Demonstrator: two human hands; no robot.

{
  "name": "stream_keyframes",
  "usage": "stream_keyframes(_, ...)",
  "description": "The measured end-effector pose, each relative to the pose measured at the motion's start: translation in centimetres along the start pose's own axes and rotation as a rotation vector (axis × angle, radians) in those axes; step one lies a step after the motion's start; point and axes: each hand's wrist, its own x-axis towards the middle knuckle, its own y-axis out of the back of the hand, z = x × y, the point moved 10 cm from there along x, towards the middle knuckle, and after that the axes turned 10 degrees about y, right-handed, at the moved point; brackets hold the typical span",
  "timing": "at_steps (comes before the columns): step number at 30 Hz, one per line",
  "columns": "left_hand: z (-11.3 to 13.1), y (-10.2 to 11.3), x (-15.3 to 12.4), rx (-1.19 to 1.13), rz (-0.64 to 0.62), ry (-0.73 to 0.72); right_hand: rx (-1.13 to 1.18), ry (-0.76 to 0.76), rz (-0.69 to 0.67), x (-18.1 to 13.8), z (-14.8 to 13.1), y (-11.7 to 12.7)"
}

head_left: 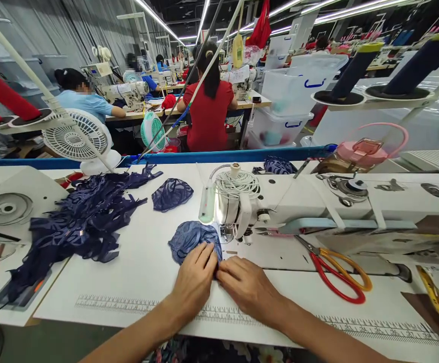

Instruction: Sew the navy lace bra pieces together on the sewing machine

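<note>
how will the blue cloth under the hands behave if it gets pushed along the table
The blue cloth is probably floppy, since it lies in loose, rounded folds. It looks thin, so it is likely light. Pushed, it may bunch up rather than slide flat, judging by its wrinkles.

Blue fabric pc (193, 236) is lying rumpled on white tabletop (139, 277), R edge sitting right by presser foot (227, 233); far L part is forming a rounded, folded mound; near R end is tapering, partly hidden.
</note>
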Motion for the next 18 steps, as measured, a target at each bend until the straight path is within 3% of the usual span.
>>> stream_keyframes(3,-0.8,-0.9,0.7,0.010,-0.012,-0.025,-0.079,0.042,-0.023,-0.2,0.4,0.3)
stream_keyframes(10,-2.7,-1.3,5.5,0.020,-0.002,-0.003,-0.187,-0.105,0.009,0.2,3.7,0.6)
stream_keyframes(18,-2.8,-1.3,5.6,0.022,-0.031,0.013,-0.207,-0.104,0.037,-0.4,3.5,0.5)
